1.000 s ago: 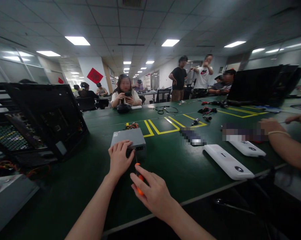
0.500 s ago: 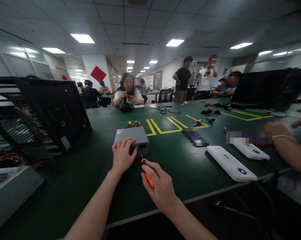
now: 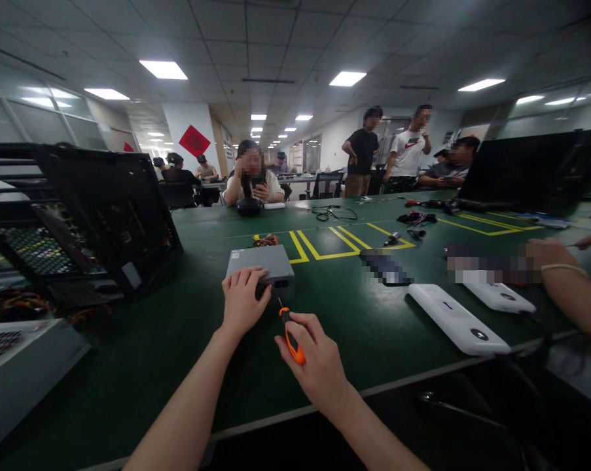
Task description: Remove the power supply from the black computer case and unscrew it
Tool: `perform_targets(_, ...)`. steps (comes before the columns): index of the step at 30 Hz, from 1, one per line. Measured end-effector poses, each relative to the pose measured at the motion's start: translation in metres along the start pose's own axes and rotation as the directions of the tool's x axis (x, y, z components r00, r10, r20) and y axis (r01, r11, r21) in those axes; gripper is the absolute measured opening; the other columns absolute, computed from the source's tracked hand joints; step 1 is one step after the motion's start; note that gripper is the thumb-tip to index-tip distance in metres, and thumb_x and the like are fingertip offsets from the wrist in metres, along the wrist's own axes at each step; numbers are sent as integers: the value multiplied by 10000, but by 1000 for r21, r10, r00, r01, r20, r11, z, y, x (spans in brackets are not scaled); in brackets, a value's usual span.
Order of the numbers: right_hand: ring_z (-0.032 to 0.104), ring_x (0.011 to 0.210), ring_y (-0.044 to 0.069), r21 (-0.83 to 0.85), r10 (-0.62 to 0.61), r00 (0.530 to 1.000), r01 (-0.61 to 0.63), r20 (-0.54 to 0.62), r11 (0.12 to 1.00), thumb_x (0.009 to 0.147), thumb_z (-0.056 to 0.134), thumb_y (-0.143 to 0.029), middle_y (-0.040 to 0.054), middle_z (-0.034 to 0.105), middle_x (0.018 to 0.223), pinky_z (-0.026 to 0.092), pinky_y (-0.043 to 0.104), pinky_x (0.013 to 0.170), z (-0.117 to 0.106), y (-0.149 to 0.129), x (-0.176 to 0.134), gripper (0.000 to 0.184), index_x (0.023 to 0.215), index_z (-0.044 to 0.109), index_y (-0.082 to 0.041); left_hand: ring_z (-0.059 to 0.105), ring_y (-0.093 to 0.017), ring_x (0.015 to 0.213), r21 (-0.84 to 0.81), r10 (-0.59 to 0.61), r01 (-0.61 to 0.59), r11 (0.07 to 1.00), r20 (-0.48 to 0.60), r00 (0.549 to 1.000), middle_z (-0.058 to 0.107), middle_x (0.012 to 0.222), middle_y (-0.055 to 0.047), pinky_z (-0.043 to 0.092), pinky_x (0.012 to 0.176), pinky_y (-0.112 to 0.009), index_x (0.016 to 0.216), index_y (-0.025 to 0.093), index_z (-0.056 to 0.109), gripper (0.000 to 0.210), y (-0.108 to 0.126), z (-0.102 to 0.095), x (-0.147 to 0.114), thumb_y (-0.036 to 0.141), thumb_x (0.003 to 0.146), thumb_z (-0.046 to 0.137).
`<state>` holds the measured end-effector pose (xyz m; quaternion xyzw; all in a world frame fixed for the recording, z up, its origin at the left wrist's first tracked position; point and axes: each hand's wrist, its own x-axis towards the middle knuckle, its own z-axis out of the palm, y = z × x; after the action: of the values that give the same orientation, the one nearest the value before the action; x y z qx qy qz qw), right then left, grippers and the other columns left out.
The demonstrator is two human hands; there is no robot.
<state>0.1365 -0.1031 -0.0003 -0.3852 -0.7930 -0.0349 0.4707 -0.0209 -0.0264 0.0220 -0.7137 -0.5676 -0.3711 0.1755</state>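
The step in hand seems work with the screwdriver (image 3: 295, 348) on the grey metal box (image 3: 270, 260), inward from the near edge of the table (image 3: 256, 386). The left hand (image 3: 245, 299) lays fingers over the box; if they grip, I cannot tell. The right hand (image 3: 321, 358) has fingers closed around the handle. Next calls, probably, for exact aligning.

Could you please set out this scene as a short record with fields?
Left grip: on the grey box, fingers across its top
Right grip: holding a screwdriver
Screwdriver: orange and black, tip pointing towards the grey box; contact unclear
Behind grey box: wires
Left side: black case, with a vented box nearer the camera
Right side: two white devices; a co-worker's hand at far right
Table: green, yellow lines
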Motion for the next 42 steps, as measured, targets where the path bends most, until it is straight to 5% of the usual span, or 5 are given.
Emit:
perform_targets(27,545,585,145,-173,167,985,-170,-30,970,804,451,-217,18,541,652,436,265,556,4,-19,7,79,767,501,-169,452,-215,1006,-23,-11,11,1000,4,1000,551,1090,-39,282,864,-382,1021,258,551,273,0,-2,-1,271,752,507)
perform_targets(33,580,792,150,-67,72,991,-80,-115,995,812,421,-143,82,565,941,482,265,680,5,-15,8,141,842,554,-181,452,-217,1013,-35,-18,19,999,6,1000,550,1095,-42,282,871,-388,1027,259,549,278,0,-3,0,267,753,504)
perform_targets(42,561,995,200,-89,-6,998,11,62,996,815,363,-90,122,555,1089,517,317,785,-3,-27,5,299,1079,493,-145,448,-215,1018,-27,-11,11,1000,3,1000,553,1099,-37,276,870,-382,1023,255,546,272,-1,-1,-1,281,756,508)
